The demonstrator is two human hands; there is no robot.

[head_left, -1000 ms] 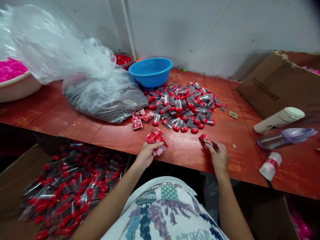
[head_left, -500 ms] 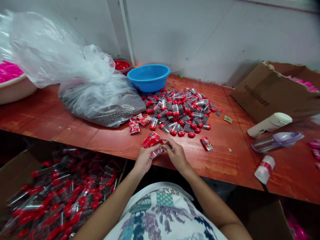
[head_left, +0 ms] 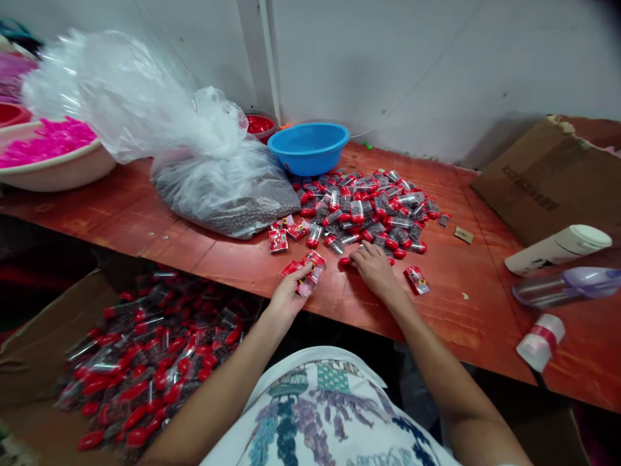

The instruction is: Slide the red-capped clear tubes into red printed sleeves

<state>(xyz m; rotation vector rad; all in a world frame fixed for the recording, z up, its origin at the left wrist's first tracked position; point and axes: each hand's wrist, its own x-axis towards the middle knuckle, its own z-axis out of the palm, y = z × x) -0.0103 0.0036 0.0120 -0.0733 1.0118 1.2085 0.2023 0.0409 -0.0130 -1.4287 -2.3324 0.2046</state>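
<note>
My left hand [head_left: 287, 292] is closed on a small stack of red printed labels [head_left: 307, 268] near the table's front edge. My right hand [head_left: 373, 266] rests palm down at the near rim of a pile of small clear vials with red caps [head_left: 369, 210], its fingers curled over one vial with a red cap [head_left: 345, 261]. One loose red label [head_left: 417, 279] lies just right of that hand. A few more red labels [head_left: 284, 234] lie beside a big clear plastic bag of dark beads [head_left: 218, 188].
A blue bowl [head_left: 308, 146] and a red-filled dish [head_left: 260, 124] stand by the wall. A cream basin of pink pieces [head_left: 53, 155] sits far left. Cardboard box [head_left: 548, 181], white bottle [head_left: 557, 248], purple bottle [head_left: 567, 285] and tape roll [head_left: 539, 340] are at right. A box of bagged vials [head_left: 155, 362] stands below the table.
My right hand let go of the label stack and moved forward to the vial pile. One second ago it set a single label down at the right. The left hand kept its stack.
</note>
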